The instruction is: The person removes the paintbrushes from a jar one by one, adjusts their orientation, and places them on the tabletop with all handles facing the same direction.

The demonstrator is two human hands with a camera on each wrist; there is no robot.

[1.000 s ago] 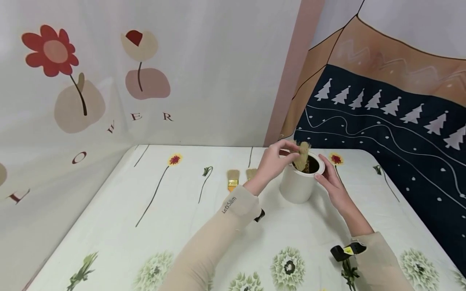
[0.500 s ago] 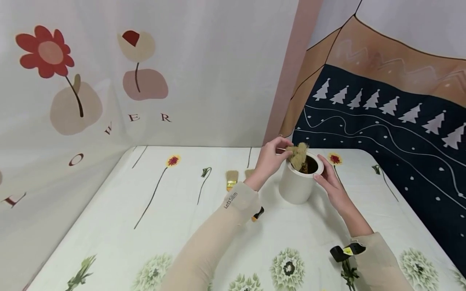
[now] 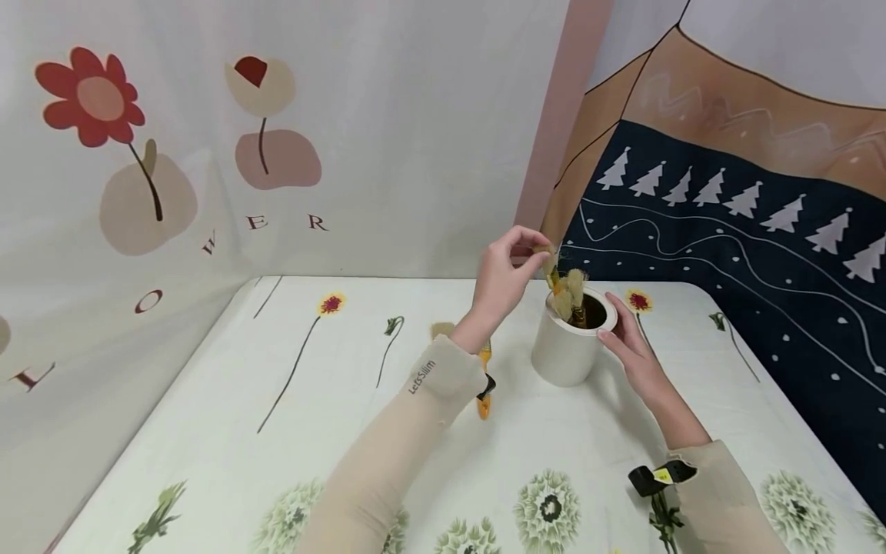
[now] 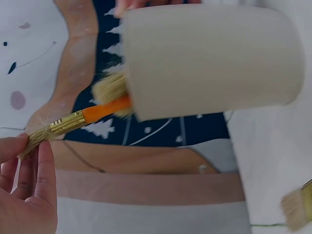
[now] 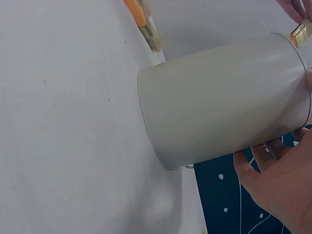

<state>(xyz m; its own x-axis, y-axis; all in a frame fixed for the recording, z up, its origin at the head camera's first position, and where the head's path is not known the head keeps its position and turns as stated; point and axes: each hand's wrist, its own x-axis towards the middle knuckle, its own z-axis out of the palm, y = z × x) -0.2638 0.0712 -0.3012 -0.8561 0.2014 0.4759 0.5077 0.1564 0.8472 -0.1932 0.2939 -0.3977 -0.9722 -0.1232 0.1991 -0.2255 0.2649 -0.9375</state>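
By its bristles, my left hand [image 3: 504, 269] pinches a paintbrush [image 4: 68, 122] above a white cylindrical pot [image 3: 564, 355]. The brush has a brass-coloured ferrule and an orange handle, whose lower part is hidden inside the pot. Other brushes [image 3: 576, 291] stand in the pot with their bristles up at the rim. My right hand [image 3: 633, 346] holds the pot at its right side near the rim, thumb at the front. In the right wrist view the fingers of that hand curve along the pot's wall.
Left of the pot, a brush with an orange handle [image 3: 484, 406] lies on the flower-print tablecloth [image 3: 346, 462], partly behind my left sleeve. Bristles of another brush [image 3: 441, 330] show beside it. Printed curtains [image 3: 415, 138] hang behind the table.
My left hand has risen from the pot's rim, drawing a brush partly up by its bristles. The other brushes stay in the pot. My right hand keeps its hold.
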